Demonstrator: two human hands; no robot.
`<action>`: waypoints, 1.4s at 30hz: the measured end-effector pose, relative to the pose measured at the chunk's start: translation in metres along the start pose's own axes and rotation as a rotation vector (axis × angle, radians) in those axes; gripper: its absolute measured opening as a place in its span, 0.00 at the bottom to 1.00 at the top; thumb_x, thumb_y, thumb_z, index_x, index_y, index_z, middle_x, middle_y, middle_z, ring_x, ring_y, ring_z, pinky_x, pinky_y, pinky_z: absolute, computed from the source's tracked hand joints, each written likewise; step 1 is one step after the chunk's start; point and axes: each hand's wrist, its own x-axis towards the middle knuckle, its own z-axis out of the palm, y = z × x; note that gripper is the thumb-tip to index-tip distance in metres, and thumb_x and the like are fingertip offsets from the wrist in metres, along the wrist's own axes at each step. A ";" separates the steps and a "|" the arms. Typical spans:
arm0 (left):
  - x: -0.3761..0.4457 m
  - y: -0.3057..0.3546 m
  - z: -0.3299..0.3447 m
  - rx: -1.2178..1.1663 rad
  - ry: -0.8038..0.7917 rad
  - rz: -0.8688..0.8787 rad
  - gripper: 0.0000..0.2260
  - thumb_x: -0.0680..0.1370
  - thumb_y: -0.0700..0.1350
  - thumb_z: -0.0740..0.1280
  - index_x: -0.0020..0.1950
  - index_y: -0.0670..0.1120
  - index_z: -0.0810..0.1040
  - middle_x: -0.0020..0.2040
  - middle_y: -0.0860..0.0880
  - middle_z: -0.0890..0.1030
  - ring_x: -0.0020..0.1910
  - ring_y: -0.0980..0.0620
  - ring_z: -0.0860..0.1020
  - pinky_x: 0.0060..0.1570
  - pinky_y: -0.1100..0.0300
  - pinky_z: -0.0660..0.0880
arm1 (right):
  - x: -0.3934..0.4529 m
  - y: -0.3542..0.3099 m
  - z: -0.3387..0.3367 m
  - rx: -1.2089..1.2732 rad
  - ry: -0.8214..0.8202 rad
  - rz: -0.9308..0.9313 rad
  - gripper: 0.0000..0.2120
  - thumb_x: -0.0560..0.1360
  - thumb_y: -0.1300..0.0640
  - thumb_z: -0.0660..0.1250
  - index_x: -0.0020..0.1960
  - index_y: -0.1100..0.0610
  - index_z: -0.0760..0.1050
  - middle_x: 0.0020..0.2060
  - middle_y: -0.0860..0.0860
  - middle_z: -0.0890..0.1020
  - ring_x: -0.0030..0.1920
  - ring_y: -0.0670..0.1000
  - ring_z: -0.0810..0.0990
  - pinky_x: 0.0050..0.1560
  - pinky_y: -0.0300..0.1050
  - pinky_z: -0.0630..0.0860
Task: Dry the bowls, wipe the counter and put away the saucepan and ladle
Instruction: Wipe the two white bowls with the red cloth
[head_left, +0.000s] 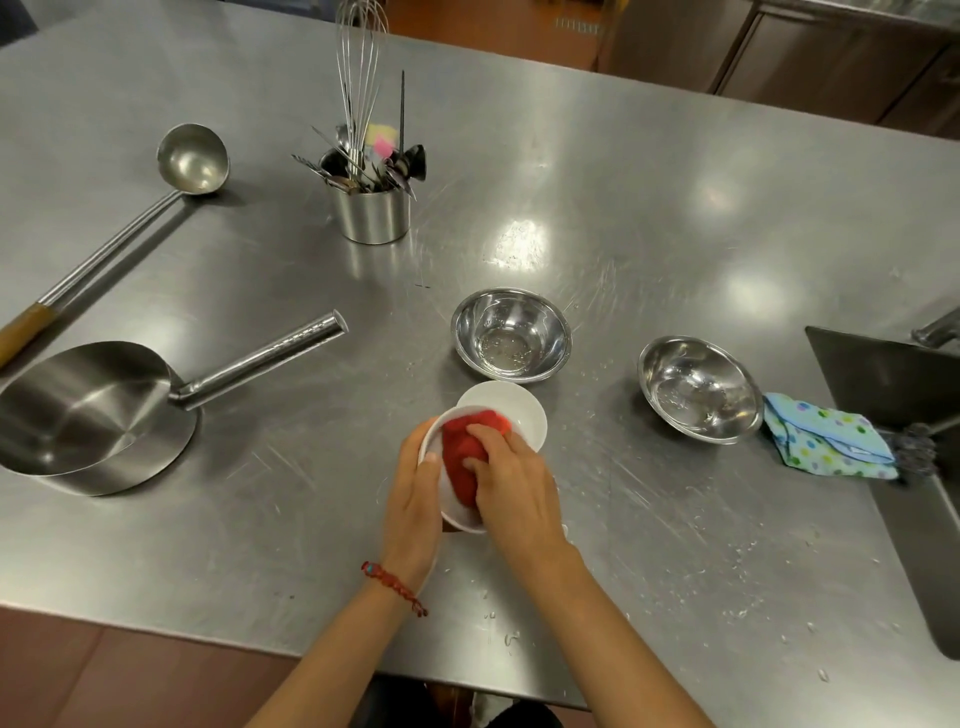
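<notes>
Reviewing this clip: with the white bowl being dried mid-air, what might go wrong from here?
1. The left hand holds the tilted white bowl by its rim while the right hand presses the red cloth in; it may slip onto the second white bowl.
2. Water droplets near the counter edge may drip off.

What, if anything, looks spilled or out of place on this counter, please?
Water droplets are scattered over the counter near its front edge, and the spotted cloth hangs partly over the sink rim.

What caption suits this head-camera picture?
Left hand holds a white bowl while right hand wipes it with a red cloth.
</notes>
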 end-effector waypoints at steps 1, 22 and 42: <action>0.001 0.001 0.001 0.016 -0.007 0.011 0.14 0.73 0.50 0.53 0.56 0.60 0.71 0.54 0.61 0.75 0.54 0.64 0.74 0.52 0.68 0.71 | -0.001 -0.002 0.001 -0.062 -0.014 0.042 0.17 0.77 0.59 0.58 0.65 0.53 0.68 0.62 0.54 0.74 0.57 0.56 0.74 0.50 0.44 0.70; 0.026 -0.024 -0.027 -0.090 0.160 -0.289 0.12 0.79 0.50 0.55 0.48 0.66 0.74 0.56 0.52 0.77 0.56 0.47 0.76 0.50 0.40 0.77 | -0.002 0.035 -0.008 0.974 0.013 0.323 0.15 0.70 0.68 0.69 0.47 0.48 0.78 0.49 0.48 0.81 0.51 0.50 0.79 0.56 0.45 0.77; 0.082 -0.055 -0.063 0.215 0.269 -0.251 0.21 0.76 0.56 0.52 0.66 0.52 0.69 0.62 0.42 0.75 0.57 0.39 0.74 0.54 0.39 0.75 | -0.003 0.068 0.005 0.987 0.303 0.438 0.15 0.69 0.64 0.71 0.47 0.44 0.79 0.51 0.52 0.81 0.48 0.45 0.81 0.39 0.32 0.78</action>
